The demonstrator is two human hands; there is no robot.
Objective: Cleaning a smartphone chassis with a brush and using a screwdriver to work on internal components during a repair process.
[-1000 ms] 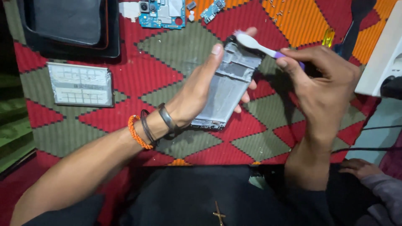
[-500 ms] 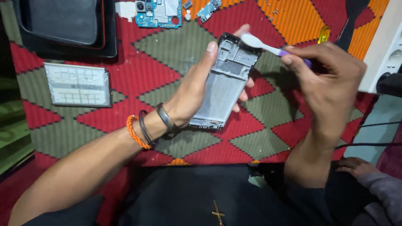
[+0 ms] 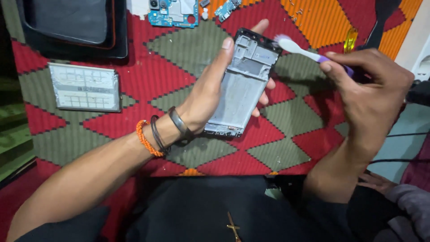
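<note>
A flat white rectangular battery pack (image 3: 85,87) lies left of the bare grey metal phone frame (image 3: 242,85). The left hand (image 3: 210,96) has its grip closed around that frame, now raised and tilted more upright than a second ago. Right of it, the right hand (image 3: 369,96) pinches a white and purple toothbrush (image 3: 309,54), bristles at the frame's top corner. Beneath is a red, green and orange diamond-patterned woven mat (image 3: 286,148); blue circuit boards (image 3: 174,11) lie beyond the frame.
</note>
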